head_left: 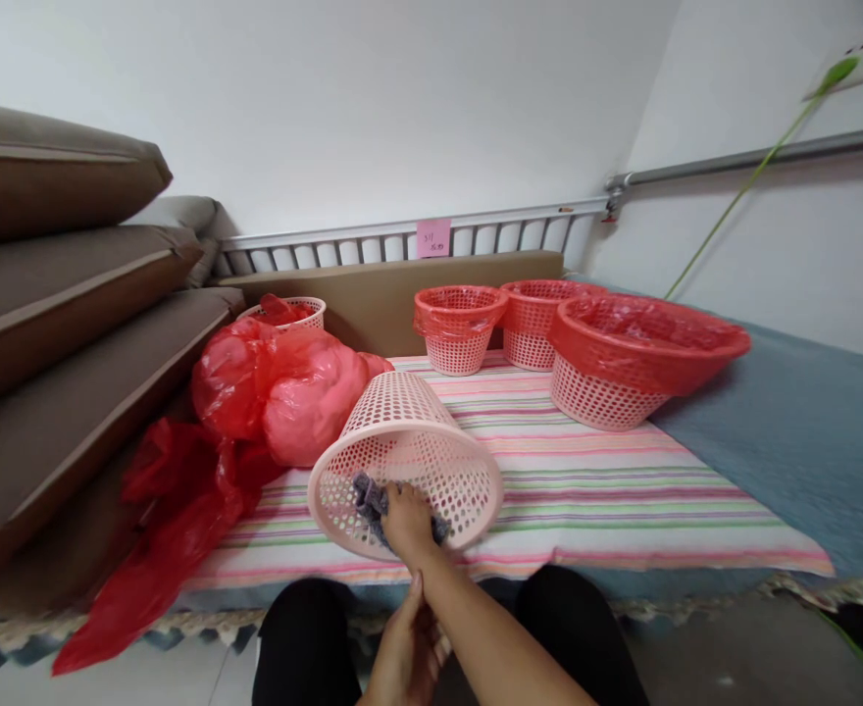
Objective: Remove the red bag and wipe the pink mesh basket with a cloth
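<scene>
A pale pink plastic basket (402,400) lies on its side on the striped cloth, its mouth facing me. Inside it, my right hand (408,518) is closed on a grey rag (370,498), which presses against the basket's lower inner wall. My left hand (415,642) is below the rim, palm up beside my right forearm; its thumb overlaps the forearm's edge. The left fingers look loosely curled and apart, with nothing visible in them, though the forearm hides part of them.
Three baskets lined with red plastic bags (648,328) stand at the back right. To the left are stuffed red bags (314,392), a loose red bag (174,529) and another basket (314,312). Cushions (71,324) are stacked far left. A striped cloth (593,500) covers the surface.
</scene>
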The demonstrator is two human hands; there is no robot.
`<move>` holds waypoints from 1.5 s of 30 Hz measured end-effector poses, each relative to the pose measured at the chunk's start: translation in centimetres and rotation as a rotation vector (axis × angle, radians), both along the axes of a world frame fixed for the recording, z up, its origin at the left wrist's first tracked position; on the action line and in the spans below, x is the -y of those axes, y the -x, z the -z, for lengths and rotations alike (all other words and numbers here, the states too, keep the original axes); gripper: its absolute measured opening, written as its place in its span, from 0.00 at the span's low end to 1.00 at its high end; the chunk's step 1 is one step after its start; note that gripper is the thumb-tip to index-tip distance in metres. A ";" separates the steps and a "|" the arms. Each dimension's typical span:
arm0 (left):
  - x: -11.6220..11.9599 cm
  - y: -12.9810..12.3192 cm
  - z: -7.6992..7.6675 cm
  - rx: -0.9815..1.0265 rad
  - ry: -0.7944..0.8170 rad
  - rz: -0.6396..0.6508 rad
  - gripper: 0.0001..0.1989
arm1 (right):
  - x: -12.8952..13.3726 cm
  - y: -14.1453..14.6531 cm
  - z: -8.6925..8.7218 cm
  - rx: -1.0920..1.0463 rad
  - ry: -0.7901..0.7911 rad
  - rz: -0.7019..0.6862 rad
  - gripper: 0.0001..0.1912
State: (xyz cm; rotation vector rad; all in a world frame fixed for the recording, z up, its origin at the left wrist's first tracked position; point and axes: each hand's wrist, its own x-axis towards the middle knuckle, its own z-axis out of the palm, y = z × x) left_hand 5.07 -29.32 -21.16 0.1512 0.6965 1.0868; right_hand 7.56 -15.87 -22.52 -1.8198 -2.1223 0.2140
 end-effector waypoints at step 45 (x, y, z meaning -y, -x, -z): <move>-16.4 16.6 2.3 -1.095 -0.478 -0.161 0.26 | -10.0 0.3 0.3 0.059 -0.036 0.017 0.21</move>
